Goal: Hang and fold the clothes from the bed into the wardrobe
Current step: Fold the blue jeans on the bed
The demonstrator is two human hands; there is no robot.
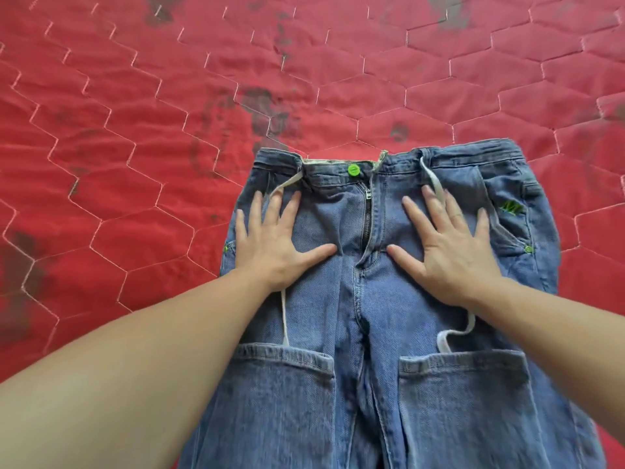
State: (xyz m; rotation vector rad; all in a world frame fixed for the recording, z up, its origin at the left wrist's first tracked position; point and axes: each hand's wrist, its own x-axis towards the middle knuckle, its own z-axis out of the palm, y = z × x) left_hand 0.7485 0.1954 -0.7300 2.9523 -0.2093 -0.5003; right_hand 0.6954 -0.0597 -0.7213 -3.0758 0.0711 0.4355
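We are in a home bedroom, judging by what lies under us. A red quilted bedspread (142, 106) with pale stitching in a hexagon pattern fills the whole view, worn dark in patches, soft and slightly rumpled like bedding over a mattress. On it lie blue denim jeans (382, 333) with a green button, spread flat, an everyday garment of household laundry. We see no walls or furniture.

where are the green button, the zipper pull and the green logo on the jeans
green button (353, 170), head view, centre of the button on the waistband
zipper pull (367, 196), head view, metal tab at the top of the fly
green logo (511, 208), head view, middle of the embroidery by the pocket
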